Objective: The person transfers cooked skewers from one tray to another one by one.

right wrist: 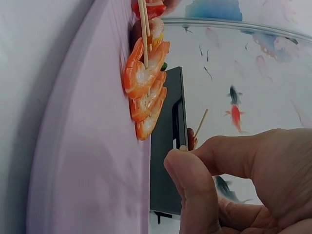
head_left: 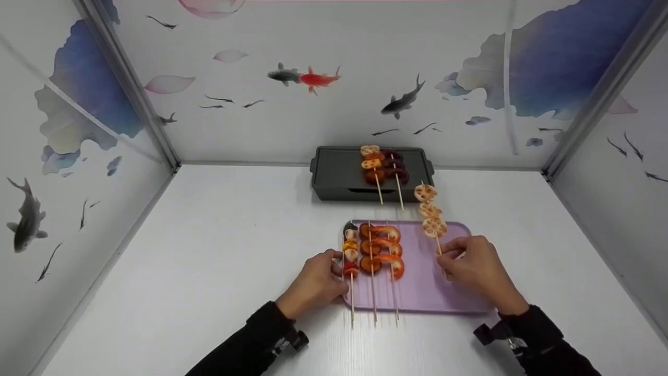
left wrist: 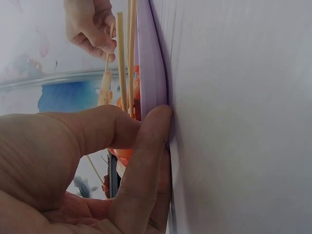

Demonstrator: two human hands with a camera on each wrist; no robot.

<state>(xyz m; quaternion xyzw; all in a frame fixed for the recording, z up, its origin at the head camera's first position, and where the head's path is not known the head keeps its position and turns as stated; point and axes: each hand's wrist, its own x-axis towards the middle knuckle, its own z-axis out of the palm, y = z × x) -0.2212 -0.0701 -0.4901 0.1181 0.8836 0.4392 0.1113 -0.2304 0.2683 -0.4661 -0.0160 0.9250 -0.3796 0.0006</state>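
My right hand (head_left: 475, 266) pinches the lower stick of a lotus root skewer (head_left: 434, 227) between thumb and fingers. That skewer has three slices and is held up over the right part of the purple tray (head_left: 425, 287), its tip past the far rim. At the tray's left edge, my left hand (head_left: 315, 279) grips the rim; the thumb and fingers (left wrist: 141, 170) close on it in the left wrist view. Beside this hand lie a mixed skewer (head_left: 350, 255), a skewer of brown round slices (head_left: 367, 265) and a shrimp skewer (head_left: 397, 266), their sticks overhanging the near rim.
Behind the tray stands a dark grill plate (head_left: 336, 172) against the back wall. On its right half lie a skewer with lotus root and brown pieces (head_left: 371, 164) and a skewer of dark pieces (head_left: 401, 175). Printed walls enclose the white table (head_left: 235, 235) at the back and sides.
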